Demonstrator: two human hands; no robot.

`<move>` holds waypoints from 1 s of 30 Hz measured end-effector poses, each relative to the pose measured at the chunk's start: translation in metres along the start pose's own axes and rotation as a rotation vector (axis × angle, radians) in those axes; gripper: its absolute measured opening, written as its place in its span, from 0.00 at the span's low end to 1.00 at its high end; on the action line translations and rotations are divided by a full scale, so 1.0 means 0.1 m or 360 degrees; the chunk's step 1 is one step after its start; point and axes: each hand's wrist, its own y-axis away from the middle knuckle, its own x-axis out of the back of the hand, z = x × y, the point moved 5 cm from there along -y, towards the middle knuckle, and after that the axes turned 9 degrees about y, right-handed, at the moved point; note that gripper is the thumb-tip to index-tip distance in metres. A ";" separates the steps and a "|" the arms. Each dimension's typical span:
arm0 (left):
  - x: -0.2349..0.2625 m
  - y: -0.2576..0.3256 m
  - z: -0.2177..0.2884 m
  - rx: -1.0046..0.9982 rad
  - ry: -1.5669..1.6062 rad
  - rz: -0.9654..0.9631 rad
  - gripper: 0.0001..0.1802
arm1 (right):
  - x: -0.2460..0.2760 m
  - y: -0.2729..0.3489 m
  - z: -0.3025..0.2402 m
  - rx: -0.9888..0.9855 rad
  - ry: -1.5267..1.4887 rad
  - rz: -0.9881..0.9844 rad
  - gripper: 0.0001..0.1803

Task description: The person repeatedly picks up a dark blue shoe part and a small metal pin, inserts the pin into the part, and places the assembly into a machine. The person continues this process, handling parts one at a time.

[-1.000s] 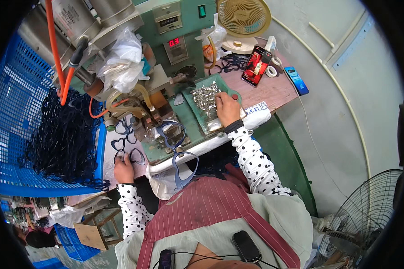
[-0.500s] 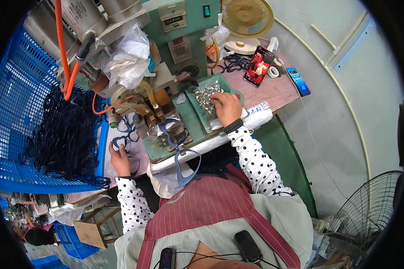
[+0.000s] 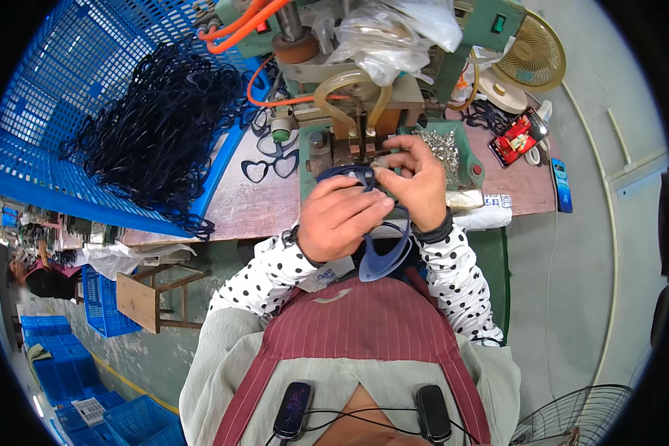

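A dark blue plastic glasses frame point(image 3: 385, 264) is in my left hand point(image 3: 342, 219), at the front of a green press machine point(image 3: 311, 160). One rim hangs below my fingers toward the apron; the upper part lies by the tooling. My right hand point(image 3: 421, 186) is close beside it, fingers curled at the press tooling point(image 3: 360, 145). Its fingertips come together near the frame, and whatever small thing they pinch cannot be made out. To the right of that hand, small silver metal parts point(image 3: 444, 152) fill a green tray point(image 3: 474, 149).
A large blue basket point(image 3: 145, 212) of dark blue frames point(image 3: 163, 126) stands at left. Loose glasses frames point(image 3: 271, 167) lie on the table point(image 3: 238, 201) beside the press. Orange hoses point(image 3: 249, 30) hang above. Two phones point(image 3: 519, 137) and a fan point(image 3: 531, 52) are at right.
My right hand has left the metal parts and come to the tooling. My left hand has moved from the loose frames onto the frame at the press. The view has shifted left.
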 end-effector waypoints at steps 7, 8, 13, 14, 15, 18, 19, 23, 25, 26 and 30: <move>-0.05 0.09 0.01 -0.0049 0.0238 -0.0112 0.25 | -0.07 -0.11 -0.11 -0.0044 0.0094 0.0036 0.26; -0.04 0.08 0.05 -0.0067 0.0262 -0.0146 0.25 | -0.10 -0.12 -0.14 -0.0027 0.0042 0.0054 0.26; 0.06 -0.01 0.14 -0.0214 0.0305 -0.0075 0.21 | -0.14 -0.09 -0.11 -0.0010 -0.0042 0.0141 0.27; 0.02 -0.02 0.11 -0.0220 0.0300 -0.0158 0.24 | -0.09 -0.10 -0.06 0.0001 -0.0007 0.0165 0.27; -0.02 -0.02 0.08 -0.0245 0.0341 -0.0208 0.25 | -0.04 -0.11 -0.02 0.0011 0.0030 0.0188 0.28; -0.19 0.05 -0.04 -0.0207 0.0531 -0.0297 0.26 | 0.43 -0.27 0.39 0.0188 0.0586 0.0555 0.25; -0.23 0.07 -0.09 -0.0211 0.0541 -0.0267 0.23 | 0.63 -0.30 0.66 0.0334 0.1014 0.0735 0.24; -0.27 0.11 -0.17 -0.0224 0.0600 -0.0264 0.22 | 1.07 -0.23 1.35 0.0046 0.1313 0.0652 0.17; -0.25 0.10 -0.16 -0.0261 0.0558 -0.0272 0.22 | 1.04 -0.19 1.22 0.0059 0.1196 0.0537 0.15; -0.24 0.10 -0.15 -0.0279 0.0538 -0.0274 0.22 | 0.96 -0.17 1.08 0.0282 0.1490 0.0499 0.16; -0.23 0.10 -0.14 -0.0275 0.0562 -0.0264 0.24 | 0.78 -0.14 0.96 0.0538 0.1922 0.0420 0.12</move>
